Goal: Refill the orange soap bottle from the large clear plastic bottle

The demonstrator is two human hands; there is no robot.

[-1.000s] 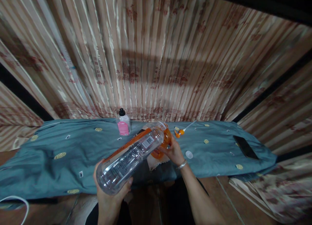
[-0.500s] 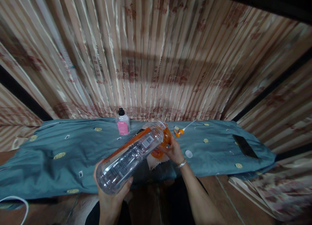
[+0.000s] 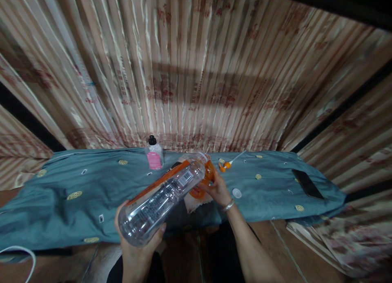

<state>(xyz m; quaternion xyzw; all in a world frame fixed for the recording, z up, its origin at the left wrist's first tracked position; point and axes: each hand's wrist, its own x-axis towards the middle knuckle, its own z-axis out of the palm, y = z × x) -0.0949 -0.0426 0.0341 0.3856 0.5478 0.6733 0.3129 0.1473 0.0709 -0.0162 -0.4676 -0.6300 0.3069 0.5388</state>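
Note:
A large clear plastic bottle [image 3: 162, 201] with an orange-edged label lies tilted across the middle, its neck up and to the right. My left hand [image 3: 137, 242] is closed around its base. Behind the neck, my right hand [image 3: 217, 189] grips an orange see-through bottle [image 3: 197, 192], partly hidden by the clear one. The clear bottle's mouth is at the orange bottle's top; whether they touch I cannot tell. Under the orange bottle lies a pale cloth [image 3: 191, 205]. An orange pump head [image 3: 226, 166] with a straw and a small white cap [image 3: 237, 193] lie to the right.
A bottle with a pink label and black cap [image 3: 155, 156] stands at the back of the teal patterned cloth [image 3: 116, 185]. A dark phone [image 3: 308, 184] lies at the right. Striped curtains [image 3: 196, 70] hang close behind, and a white cable [image 3: 30, 254] loops at lower left.
The base of the clear bottle has shifted slightly left and down together with my left hand. My right hand and the orange bottle stay almost in place.

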